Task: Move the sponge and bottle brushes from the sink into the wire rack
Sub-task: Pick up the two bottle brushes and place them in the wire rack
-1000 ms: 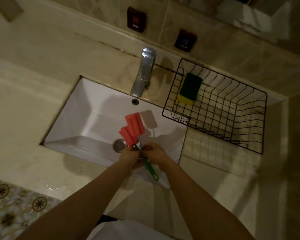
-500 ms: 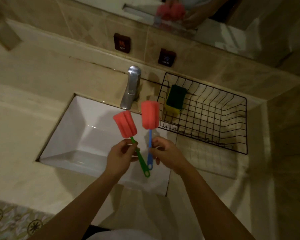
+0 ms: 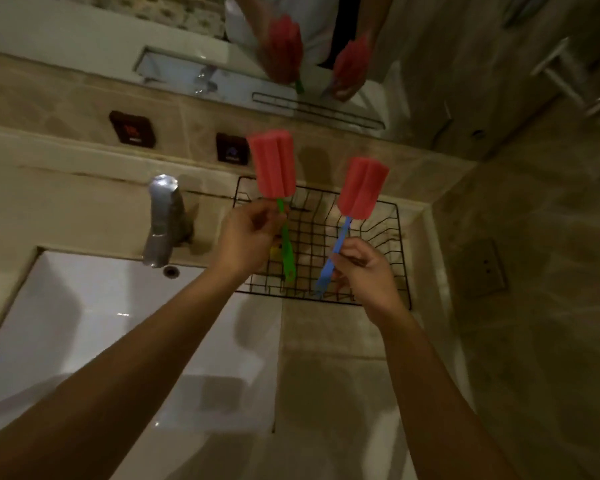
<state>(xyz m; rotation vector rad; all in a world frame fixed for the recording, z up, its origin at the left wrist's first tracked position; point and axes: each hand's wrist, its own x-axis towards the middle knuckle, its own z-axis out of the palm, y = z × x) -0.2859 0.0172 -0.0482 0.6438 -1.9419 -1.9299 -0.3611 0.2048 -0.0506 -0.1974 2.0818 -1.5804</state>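
My left hand (image 3: 248, 237) grips the green handle of a bottle brush (image 3: 272, 164) with a red foam head. In my right hand (image 3: 364, 270) is a second brush (image 3: 361, 187), blue-handled, with the same red foam head. Both brushes stand roughly upright above the black wire rack (image 3: 400, 244), which sits on the counter right of the white sink (image 3: 84, 323). The sponge in the rack is almost wholly hidden behind my left hand; only a yellow sliver (image 3: 274, 251) shows.
A chrome faucet (image 3: 163, 220) stands at the sink's back edge, left of the rack. Two dark hot and cold plates (image 3: 132, 129) sit on the tiled wall. Above is a mirror (image 3: 187, 36) reflecting the brushes. A wall (image 3: 534, 237) closes the right side.
Both hands have lifted the brushes from over the sink and carried them right, spreading them apart, so they now hang over the rack. The camera tilted up toward the mirror.
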